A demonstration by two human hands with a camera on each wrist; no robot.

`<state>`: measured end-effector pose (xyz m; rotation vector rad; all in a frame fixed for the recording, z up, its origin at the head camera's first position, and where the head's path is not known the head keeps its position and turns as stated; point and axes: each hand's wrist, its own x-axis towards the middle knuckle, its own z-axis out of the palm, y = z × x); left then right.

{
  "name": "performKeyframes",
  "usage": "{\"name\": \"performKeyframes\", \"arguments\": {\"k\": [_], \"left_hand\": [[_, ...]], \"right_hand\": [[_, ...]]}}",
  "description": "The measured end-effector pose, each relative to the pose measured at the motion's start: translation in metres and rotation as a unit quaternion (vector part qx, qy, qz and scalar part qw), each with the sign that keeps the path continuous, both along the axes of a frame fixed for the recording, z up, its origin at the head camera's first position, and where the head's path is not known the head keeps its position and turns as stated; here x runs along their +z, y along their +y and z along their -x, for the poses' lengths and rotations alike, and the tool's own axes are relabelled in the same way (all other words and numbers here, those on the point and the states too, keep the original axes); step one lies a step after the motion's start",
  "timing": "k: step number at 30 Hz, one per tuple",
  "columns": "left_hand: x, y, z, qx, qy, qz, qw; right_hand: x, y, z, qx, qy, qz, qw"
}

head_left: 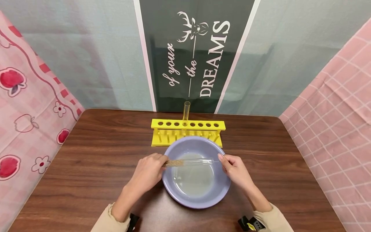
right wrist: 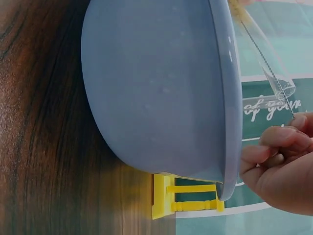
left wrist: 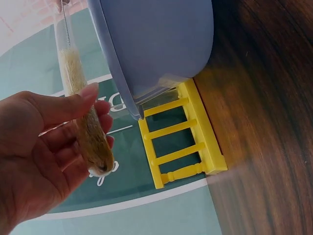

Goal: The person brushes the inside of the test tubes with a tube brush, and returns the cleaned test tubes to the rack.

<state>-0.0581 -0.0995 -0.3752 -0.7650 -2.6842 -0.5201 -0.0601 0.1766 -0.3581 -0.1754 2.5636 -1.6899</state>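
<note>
Head view, brush inside tube, liquid in basin, left fingers gripping tube, right fingers pinching wire

Brown table; bluish backdrop, apparently cloth; pink hangings either side.

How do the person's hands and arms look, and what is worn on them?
The left hand and right hand wear no gloves, and no ring shows. The left sleeve and right sleeve are beige and stop short of the wrists. Black gear shows beside each sleeve; by the right one, it has a small yellow part.
</note>
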Motion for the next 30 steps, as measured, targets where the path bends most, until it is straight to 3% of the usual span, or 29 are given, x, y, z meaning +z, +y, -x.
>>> {"name": "performKeyframes", "arguments": {"k": [4, 8, 11, 15, 19, 22, 24, 25, 27, 30], "left_hand": [[-0.001, 0.001, 0.0, 0.007, 0.009, 0.014, 0.9998], [-0.003, 0.003, 0.0, 0.007, 0.044, 0.031, 0.9985], [-0.005, 0.004, 0.0, 0.005, 0.071, 0.029, 0.997], [-0.008, 0.005, 0.002, 0.005, 0.114, 0.02, 0.9932], [-0.011, 0.007, 0.003, 0.005, 0.164, 0.015, 0.9864], [-0.014, 0.008, 0.004, 0.007, 0.182, 0.016, 0.9831], [-0.014, 0.008, 0.005, 0.009, 0.178, 0.019, 0.9838], [-0.013, 0.007, 0.005, 0.011, 0.171, 0.02, 0.9849], [-0.011, 0.006, 0.006, 0.017, 0.15, 0.02, 0.9884], [-0.006, 0.003, 0.007, 0.025, 0.11, 0.019, 0.9934]], "right_hand": [[-0.013, 0.005, 0.006, 0.005, -0.025, 0.019, 0.9995], [-0.02, 0.009, 0.012, 0.029, -0.076, 0.1, 0.9917], [-0.02, 0.011, 0.014, 0.049, -0.12, 0.179, 0.9753], [-0.019, 0.013, 0.018, 0.066, -0.199, 0.259, 0.9429], [-0.018, 0.014, 0.022, 0.076, -0.259, 0.314, 0.9101], [-0.019, 0.015, 0.025, 0.081, -0.279, 0.33, 0.8981], [-0.02, 0.015, 0.027, 0.08, -0.28, 0.322, 0.9009], [-0.02, 0.015, 0.027, 0.079, -0.273, 0.308, 0.9081], [-0.019, 0.014, 0.028, 0.08, -0.242, 0.26, 0.9314], [-0.016, 0.014, 0.028, 0.09, -0.159, 0.142, 0.973]]}}
